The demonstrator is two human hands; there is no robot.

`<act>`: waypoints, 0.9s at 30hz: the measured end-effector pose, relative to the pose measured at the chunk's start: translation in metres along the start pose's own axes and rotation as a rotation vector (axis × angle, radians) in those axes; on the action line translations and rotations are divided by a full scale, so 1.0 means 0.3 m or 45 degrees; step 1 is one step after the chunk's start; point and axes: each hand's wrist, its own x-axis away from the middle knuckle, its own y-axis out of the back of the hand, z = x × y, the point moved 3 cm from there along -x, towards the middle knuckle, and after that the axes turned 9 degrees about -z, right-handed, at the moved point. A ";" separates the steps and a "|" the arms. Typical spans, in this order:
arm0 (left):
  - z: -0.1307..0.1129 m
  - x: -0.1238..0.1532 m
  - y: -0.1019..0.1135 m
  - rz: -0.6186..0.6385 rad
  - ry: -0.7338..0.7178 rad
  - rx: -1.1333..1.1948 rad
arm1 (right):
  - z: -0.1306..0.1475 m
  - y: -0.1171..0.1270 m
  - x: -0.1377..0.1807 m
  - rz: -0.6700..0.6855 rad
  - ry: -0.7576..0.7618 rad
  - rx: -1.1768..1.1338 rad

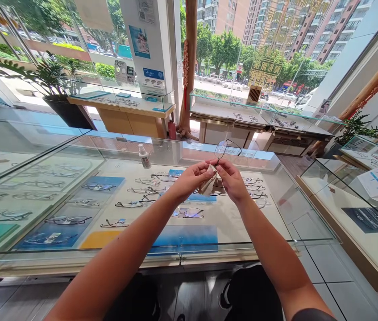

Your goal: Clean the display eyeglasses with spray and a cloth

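Note:
A pair of thin-framed eyeglasses [221,150] stands up on its side above my fingertips, one lens and a temple rising free. My right hand [231,179] is closed on the lower part of the frame. My left hand [191,179] pinches a beige cloth [209,185], which hangs down between the two hands and is wrapped about the lower end of the glasses. The fingers meet there, so the lower lens is hidden. Both hands are above the glass counter, over its rows of eyeglasses.
A small white bottle [144,156] stands on the counter's glass top, left of my hands. Rows of eyeglasses [189,213] lie inside the display counter [252,254]. More glass cases [229,111] line the window. Another case [326,196] is at the right, and a potted plant [64,102] at the left.

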 end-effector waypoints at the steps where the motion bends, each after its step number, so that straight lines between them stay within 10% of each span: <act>1: 0.003 0.001 0.000 0.021 0.030 0.020 | 0.000 0.000 0.001 -0.002 -0.008 0.000; 27: -0.010 0.017 -0.023 0.128 0.049 -0.035 | 0.018 -0.014 0.009 0.015 -0.149 -0.154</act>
